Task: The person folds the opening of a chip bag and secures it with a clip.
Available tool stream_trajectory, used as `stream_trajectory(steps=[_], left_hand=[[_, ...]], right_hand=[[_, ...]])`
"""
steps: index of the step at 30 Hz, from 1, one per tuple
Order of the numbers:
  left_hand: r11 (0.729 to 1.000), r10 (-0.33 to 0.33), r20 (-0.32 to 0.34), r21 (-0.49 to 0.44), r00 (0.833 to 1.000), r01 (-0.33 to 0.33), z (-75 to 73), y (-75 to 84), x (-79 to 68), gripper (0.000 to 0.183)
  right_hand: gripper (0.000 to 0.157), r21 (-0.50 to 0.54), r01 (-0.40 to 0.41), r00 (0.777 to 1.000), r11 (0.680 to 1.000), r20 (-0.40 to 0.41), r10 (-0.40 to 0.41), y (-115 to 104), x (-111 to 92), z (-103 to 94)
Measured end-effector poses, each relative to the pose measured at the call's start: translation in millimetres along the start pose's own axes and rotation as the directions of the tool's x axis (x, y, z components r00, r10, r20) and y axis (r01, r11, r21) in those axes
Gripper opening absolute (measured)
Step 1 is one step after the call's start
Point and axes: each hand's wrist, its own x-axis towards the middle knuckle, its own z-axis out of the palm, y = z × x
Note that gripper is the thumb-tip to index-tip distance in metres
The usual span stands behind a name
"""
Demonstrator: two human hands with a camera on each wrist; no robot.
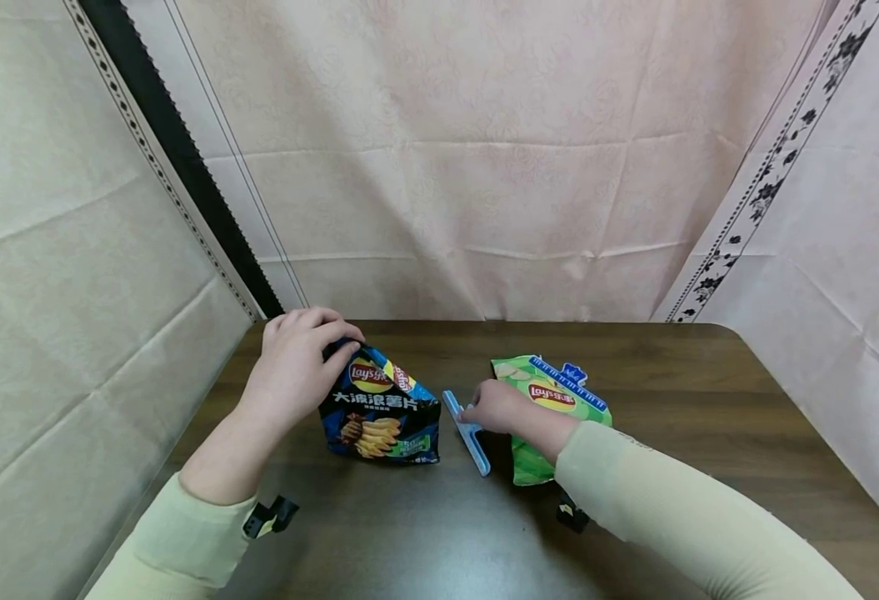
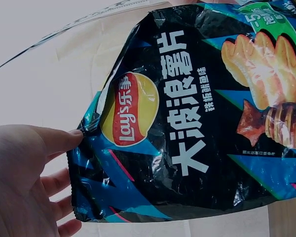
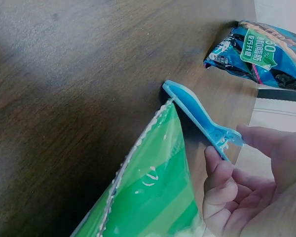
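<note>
At the left of the table, my left hand (image 1: 297, 362) pinches the upper left corner of a black and blue chip bag (image 1: 382, 421). In the left wrist view the thumb presses on the front of the chip bag (image 2: 182, 113), with the other fingers behind its edge. My right hand (image 1: 502, 407) pinches a light blue bag clip (image 1: 469, 437) near its middle, between thumb and fingertips. The bag clip (image 3: 200, 116) slants over the wood in the right wrist view. Beneath the right forearm lies a green chip bag (image 1: 531, 462), partly hidden by it.
A darker blue clip (image 1: 570, 383) lies along the green bag's upper edge. The brown wooden table (image 1: 409, 533) ends at a pale cloth curtain (image 1: 499, 183) behind. More white cloth hangs at both sides. Each wrist wears a small black camera (image 1: 270, 517).
</note>
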Motion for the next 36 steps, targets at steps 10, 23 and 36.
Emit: stream_trajectory(steps=[10,23,36], left_hand=[[1.000,0.001,-0.005,-0.004,1.000,-0.001,-0.2,-0.5,-0.5,0.012],[1.000,-0.004,0.006,-0.002,1.000,0.004,-0.8,0.1,-0.6,0.012],[1.000,-0.009,0.010,-0.014,1.000,0.009,-1.6,-1.0,-2.7,0.012]], right_hand=[[0.038,0.011,0.056,0.998,0.998,-0.029,-0.056,3,0,1.1],[0.037,0.143,0.126,0.967,0.982,-0.241,-0.089,0,-20,-8.5],[0.035,0.285,0.187,0.951,0.940,-0.292,-0.100,2,-33,-18.4]])
